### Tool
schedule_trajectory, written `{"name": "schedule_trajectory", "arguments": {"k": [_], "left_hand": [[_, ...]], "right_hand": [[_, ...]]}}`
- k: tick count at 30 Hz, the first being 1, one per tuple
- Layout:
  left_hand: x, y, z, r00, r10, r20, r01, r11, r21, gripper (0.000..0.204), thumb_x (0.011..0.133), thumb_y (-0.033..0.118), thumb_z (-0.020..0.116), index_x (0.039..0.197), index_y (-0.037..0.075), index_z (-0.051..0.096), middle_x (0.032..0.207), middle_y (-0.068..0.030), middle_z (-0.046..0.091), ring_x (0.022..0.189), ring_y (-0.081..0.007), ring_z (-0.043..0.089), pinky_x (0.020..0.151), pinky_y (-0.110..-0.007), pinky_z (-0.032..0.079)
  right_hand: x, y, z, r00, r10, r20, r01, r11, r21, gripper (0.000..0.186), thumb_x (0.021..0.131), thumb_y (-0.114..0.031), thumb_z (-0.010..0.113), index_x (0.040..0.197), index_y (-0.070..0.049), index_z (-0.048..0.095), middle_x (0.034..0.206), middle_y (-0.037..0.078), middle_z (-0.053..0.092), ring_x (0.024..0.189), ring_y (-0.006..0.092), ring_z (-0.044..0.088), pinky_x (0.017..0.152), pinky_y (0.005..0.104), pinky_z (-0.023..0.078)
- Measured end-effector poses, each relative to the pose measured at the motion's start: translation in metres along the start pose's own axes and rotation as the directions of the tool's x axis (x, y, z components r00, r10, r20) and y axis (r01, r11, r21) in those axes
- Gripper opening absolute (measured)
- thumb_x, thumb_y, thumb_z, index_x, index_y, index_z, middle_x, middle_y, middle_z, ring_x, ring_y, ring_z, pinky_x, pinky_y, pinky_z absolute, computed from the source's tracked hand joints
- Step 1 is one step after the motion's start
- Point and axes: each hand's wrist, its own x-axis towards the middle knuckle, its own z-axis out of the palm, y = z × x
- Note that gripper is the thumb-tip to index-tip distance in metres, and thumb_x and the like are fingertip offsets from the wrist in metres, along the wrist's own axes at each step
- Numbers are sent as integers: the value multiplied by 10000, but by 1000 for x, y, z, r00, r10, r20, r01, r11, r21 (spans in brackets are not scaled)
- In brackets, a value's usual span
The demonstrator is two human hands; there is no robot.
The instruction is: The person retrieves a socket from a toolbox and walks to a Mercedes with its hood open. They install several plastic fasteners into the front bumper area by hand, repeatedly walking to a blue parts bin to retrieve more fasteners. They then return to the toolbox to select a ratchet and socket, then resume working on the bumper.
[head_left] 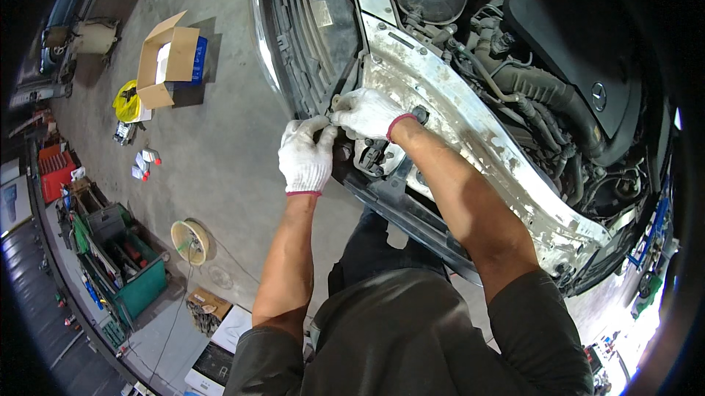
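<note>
Both my hands wear white knit gloves with red cuffs. My left hand [306, 155] has curled fingers at the corner of a car's dark slatted grille [301, 36], its fingertips close to those of my right. My right hand [366, 113] reaches over the metal front panel [470, 153], thumb and finger pinched at a small part by the grille's edge; I cannot make out what it is. Below the hands, black fittings [374, 153] sit in the panel.
The engine cover [565, 51] and hoses [551, 109] fill the upper right. On the floor [220, 87] to the left are an open cardboard box [153, 73], a yellow bag [127, 102], bottles [145, 164] and a bucket [189, 242]. A green cart [136, 286] stands lower left.
</note>
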Motion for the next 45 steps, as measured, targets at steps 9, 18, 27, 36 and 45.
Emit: {"name": "schedule_trajectory", "arguments": {"k": [9,18,27,36,45], "left_hand": [[-3,1,2,999,25,-33,-24,999,48,249,868,174,758,1112,132,775,1019,-126,702,994,-312,692,902,-394,552],[-2,10,3,995,3,-100,1,999,39,200,864,239,769,1020,114,780,1024,-136,704,1003,-321,688,916,-411,544],[0,-1,-1,1000,-7,-6,7,1000,-17,273,868,260,778,1097,110,780,1067,-128,696,1035,-317,684,935,-420,540],[-2,-2,1,1000,8,27,-8,1000,13,263,858,233,766,1093,116,781,1088,-142,701,1022,-335,682,934,-413,538],[0,1,0,1000,-7,24,5,997,76,245,867,248,755,1084,135,774,1071,-139,706,1041,-330,685,941,-407,536]], "right_hand": [[-1,-2,2,999,52,18,-52,998,46,459,915,-442,601,1202,-111,736,1199,186,720,1158,370,667,999,458,521],[-4,-9,-4,992,100,83,-109,988,110,439,919,-434,601,1166,-99,741,1126,192,735,1044,365,707,922,442,554],[-1,5,5,996,-55,-74,55,998,0,433,932,-427,596,1160,-90,743,1061,191,750,1019,351,722,934,436,549],[-6,-2,1,996,86,31,-90,983,162,426,925,-404,620,1164,-74,744,921,162,767,870,285,748,853,407,566],[0,1,3,999,43,29,-47,989,140,412,927,-398,607,1136,-69,740,855,144,762,835,271,745,818,401,566]]}}
